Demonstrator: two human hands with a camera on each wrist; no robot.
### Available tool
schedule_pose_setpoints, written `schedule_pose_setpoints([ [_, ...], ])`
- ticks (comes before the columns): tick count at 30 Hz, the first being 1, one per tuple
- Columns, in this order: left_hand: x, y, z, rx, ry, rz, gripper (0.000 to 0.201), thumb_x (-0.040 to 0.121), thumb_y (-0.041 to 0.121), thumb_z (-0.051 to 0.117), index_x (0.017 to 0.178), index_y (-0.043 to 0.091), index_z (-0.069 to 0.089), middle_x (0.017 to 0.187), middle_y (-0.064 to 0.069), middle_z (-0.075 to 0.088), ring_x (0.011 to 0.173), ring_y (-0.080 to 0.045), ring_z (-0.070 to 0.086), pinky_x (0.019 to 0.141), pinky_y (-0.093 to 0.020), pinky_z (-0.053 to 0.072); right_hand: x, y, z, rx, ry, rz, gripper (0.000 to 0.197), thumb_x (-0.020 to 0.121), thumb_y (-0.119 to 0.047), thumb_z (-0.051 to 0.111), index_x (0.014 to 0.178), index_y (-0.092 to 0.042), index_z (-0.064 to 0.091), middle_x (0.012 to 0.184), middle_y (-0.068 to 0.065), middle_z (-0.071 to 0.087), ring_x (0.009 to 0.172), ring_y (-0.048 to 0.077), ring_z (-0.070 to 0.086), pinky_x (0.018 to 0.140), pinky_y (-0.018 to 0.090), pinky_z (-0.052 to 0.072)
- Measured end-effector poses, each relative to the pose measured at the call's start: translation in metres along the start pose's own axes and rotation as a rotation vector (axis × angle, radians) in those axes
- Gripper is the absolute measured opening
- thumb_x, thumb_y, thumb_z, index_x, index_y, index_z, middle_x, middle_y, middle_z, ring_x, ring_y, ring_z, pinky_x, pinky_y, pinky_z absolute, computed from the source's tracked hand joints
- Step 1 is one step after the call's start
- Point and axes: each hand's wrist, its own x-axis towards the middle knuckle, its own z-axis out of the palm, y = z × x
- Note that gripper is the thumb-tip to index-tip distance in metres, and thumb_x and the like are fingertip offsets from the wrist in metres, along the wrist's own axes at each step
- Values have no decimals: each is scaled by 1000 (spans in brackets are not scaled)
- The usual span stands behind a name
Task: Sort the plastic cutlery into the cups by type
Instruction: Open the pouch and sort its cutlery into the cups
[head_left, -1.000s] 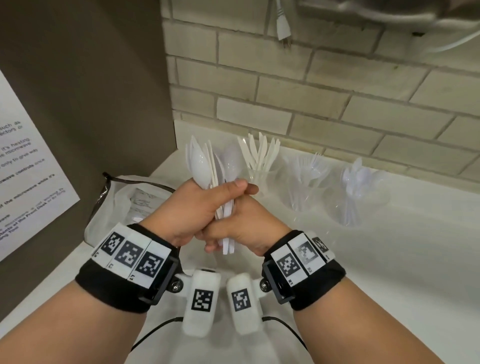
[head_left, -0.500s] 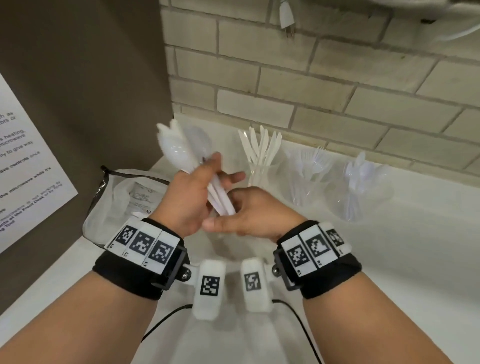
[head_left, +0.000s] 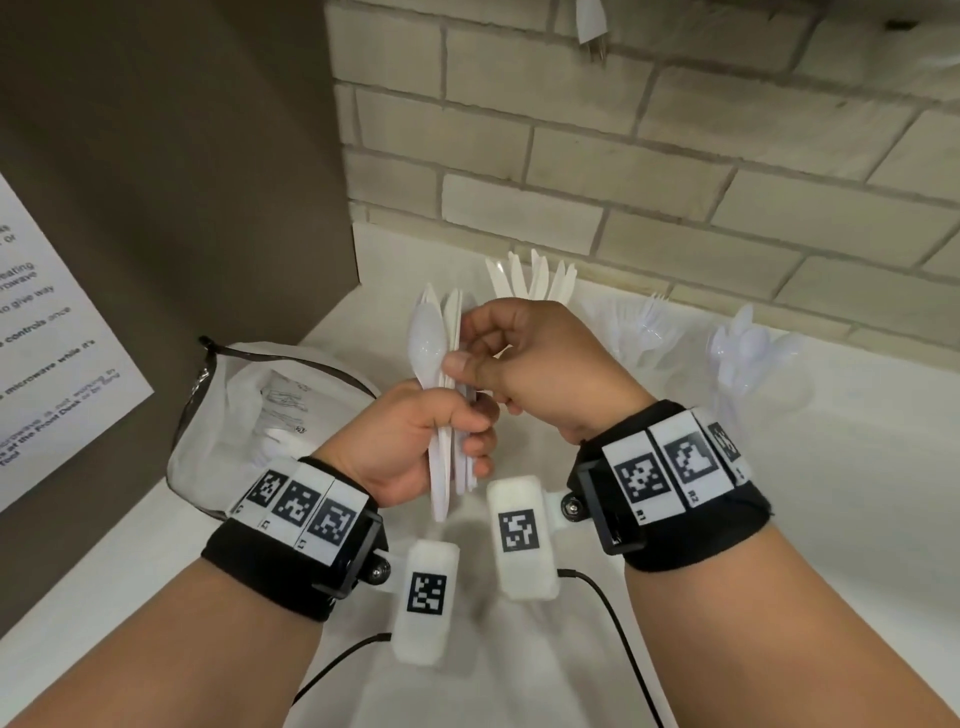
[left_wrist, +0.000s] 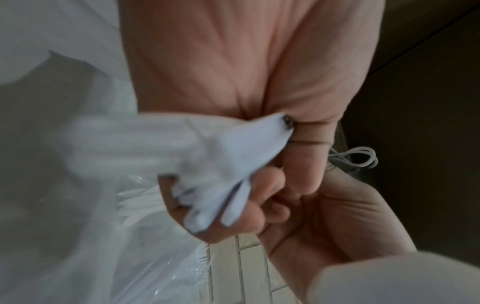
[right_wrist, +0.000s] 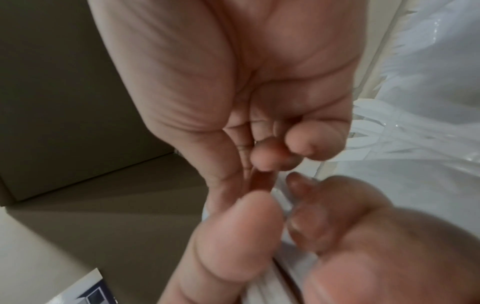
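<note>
My left hand (head_left: 467, 431) grips a bundle of white plastic cutlery (head_left: 441, 364) by the handles, heads up; a spoon bowl and flat knife blades show on top. My right hand (head_left: 465, 343) is just above it, thumb and curled fingers pinching the upper part of the bundle; which piece it holds I cannot tell. In the left wrist view the blurred handles (left_wrist: 221, 160) stick out of my fist. Three clear cups stand by the wall: knives (head_left: 530, 280), forks (head_left: 644, 332), spoons (head_left: 743, 353).
A clear plastic bag (head_left: 249, 410) with more white cutlery lies open at the left, against a brown panel (head_left: 182, 182) with a printed notice. A brick wall (head_left: 623, 156) closes the back. White counter (head_left: 831, 493) runs to the right.
The bundle has swung from leaning left to nearly upright. My right hand has risen from under the bundle to its upper part and now pinches there.
</note>
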Motion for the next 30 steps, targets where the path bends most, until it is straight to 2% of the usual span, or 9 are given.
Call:
schedule_pose_setpoints([
  [4, 2, -4, -2, -22, -2, 2, 27, 68, -6, 49, 89, 8, 59, 64, -3, 48, 52, -14, 40, 57, -32, 39, -1, 3, 0, 73, -11, 18, 9, 81, -11, 73, 85, -13, 65, 71, 6, 58, 39, -1, 48, 41, 12, 38],
  [8, 3, -8, -2, -38, 38, 0, 27, 63, 0, 59, 88, 10, 54, 69, -4, 50, 50, -14, 41, 54, -30, 39, -1, 2, 1, 132, 68, 61, 13, 89, -16, 64, 78, -10, 60, 60, 3, 55, 49, 12, 50, 44, 22, 42],
  [11, 4, -11, 0, -22, 99, -26, 31, 62, 1, 61, 89, 13, 51, 64, -2, 48, 47, -13, 40, 52, -28, 39, 3, 2, 0, 103, 213, 20, 20, 92, -21, 56, 74, -14, 53, 62, 2, 59, 61, 20, 58, 58, 36, 50],
  [13, 4, -12, 2, 9, 129, -35, 28, 67, -3, 57, 88, 14, 50, 63, -1, 49, 46, -12, 38, 50, -26, 38, 4, 1, 2, 103, 321, -26, 16, 94, -22, 51, 78, -17, 52, 74, 5, 69, 72, 26, 65, 70, 43, 52],
  [15, 3, -12, 5, 50, 143, -37, 23, 71, -2, 53, 87, 14, 49, 63, -1, 47, 45, -11, 37, 47, -24, 38, 3, -4, 2, 273, 426, -90, 13, 98, -19, 43, 87, -17, 49, 75, 5, 70, 71, 24, 68, 68, 39, 53],
  [19, 1, -14, 5, 81, 163, -35, 20, 73, -1, 51, 86, 14, 50, 63, -1, 43, 45, -11, 38, 44, -22, 40, -3, -23, -12, 647, 558, -278, 15, 104, -18, 30, 92, -18, 40, 68, 3, 49, 42, 17, 53, 50, 34, 51],
  [22, -1, -13, 4, 54, 177, -35, 20, 73, 0, 51, 87, 15, 51, 62, 0, 44, 46, -11, 38, 46, -23, 40, -6, -23, -17, 464, 428, -168, 16, 100, -29, 45, 92, -15, 48, 61, -1, 47, 39, 11, 36, 41, 23, 31],
  [25, -2, -12, 4, 81, 176, -50, 21, 74, 3, 52, 89, 16, 49, 64, -1, 42, 49, -12, 36, 49, -26, 37, -11, -14, -7, 164, 239, 24, 19, 85, -35, 69, 77, -18, 62, 48, -11, 49, 33, 2, 38, 36, 17, 29],
  [30, -1, -14, 6, 119, 165, -58, 20, 74, 2, 53, 89, 15, 48, 66, -4, 35, 50, -12, 34, 54, -29, 34, -12, -12, 4, 231, 219, 75, 11, 82, -18, 72, 74, -13, 67, 44, -10, 54, 26, 4, 36, 32, 11, 25],
])
